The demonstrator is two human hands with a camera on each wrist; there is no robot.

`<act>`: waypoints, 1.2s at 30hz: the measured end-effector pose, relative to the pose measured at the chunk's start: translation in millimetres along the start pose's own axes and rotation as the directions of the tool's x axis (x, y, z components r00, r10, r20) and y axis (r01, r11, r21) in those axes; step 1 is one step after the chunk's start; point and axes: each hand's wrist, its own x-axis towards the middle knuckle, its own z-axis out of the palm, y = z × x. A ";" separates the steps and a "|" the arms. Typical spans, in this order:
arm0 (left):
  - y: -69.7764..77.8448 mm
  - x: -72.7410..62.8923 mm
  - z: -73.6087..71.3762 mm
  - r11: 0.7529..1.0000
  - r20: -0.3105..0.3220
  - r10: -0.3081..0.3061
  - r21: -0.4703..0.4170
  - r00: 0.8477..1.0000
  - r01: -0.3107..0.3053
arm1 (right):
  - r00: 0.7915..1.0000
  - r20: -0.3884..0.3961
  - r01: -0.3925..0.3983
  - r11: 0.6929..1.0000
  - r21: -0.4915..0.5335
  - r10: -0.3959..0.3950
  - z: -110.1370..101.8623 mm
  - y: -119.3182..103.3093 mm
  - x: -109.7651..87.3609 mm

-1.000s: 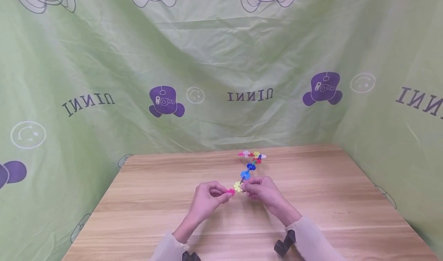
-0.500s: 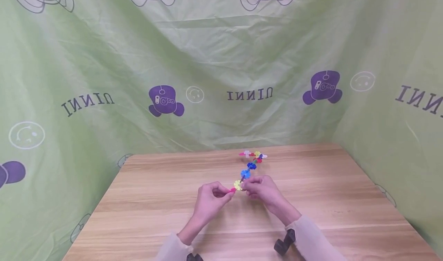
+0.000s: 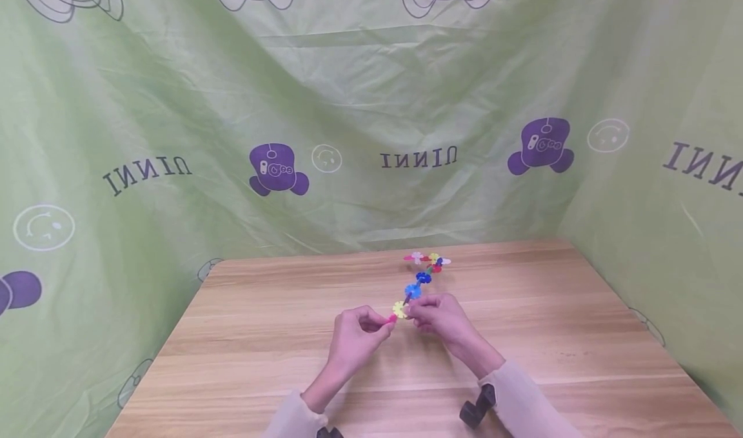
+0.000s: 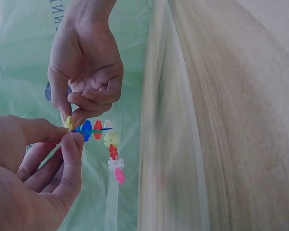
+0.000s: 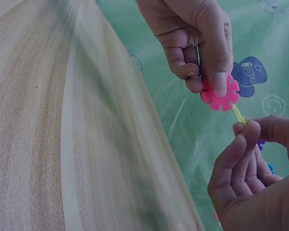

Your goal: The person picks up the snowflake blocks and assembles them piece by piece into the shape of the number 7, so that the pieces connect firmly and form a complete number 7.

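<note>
My left hand (image 3: 355, 338) pinches a pink snowflake disc (image 5: 226, 102) between thumb and fingertips. Opposite it, my right hand (image 3: 449, 325) pinches a yellow snowflake disc (image 3: 399, 309), seen edge-on in the right wrist view. The pink and yellow discs meet at their rims, at right angles to each other. From the yellow disc a chain of interlocked discs runs away from me, with a light blue disc (image 3: 413, 291) and a dark blue disc (image 3: 423, 277). Its far part bends left through a red disc (image 4: 98, 130) and a white disc (image 4: 116, 163) to a pink end disc (image 4: 119, 175).
A wood-grain table (image 3: 244, 360) lies under both hands. Green printed cloth (image 3: 360, 89) hangs behind it and at both sides. Black devices (image 3: 478, 407) are strapped near the sleeve cuffs.
My left hand has shifted slightly right and turned the pink disc, bringing it closer against the yellow one. The chain's far end has swung slightly right. My right hand has hardly moved.
</note>
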 end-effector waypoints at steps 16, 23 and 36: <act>4.4 -2.4 9.9 0.998 -0.047 0.036 0.055 0.998 -0.033 | 1.000 0.000 0.008 1.000 0.008 -0.008 3.4 -2.3 -2.7; 7.4 -4.1 12.2 0.997 -0.067 0.027 0.075 0.997 -0.022 | 1.000 -0.017 0.006 1.000 0.005 -0.006 6.7 -1.8 -3.2; 9.0 -2.9 10.9 0.997 -0.069 0.027 0.068 0.997 -0.022 | 0.999 -0.011 -0.030 0.998 0.051 0.030 9.9 -2.9 -4.5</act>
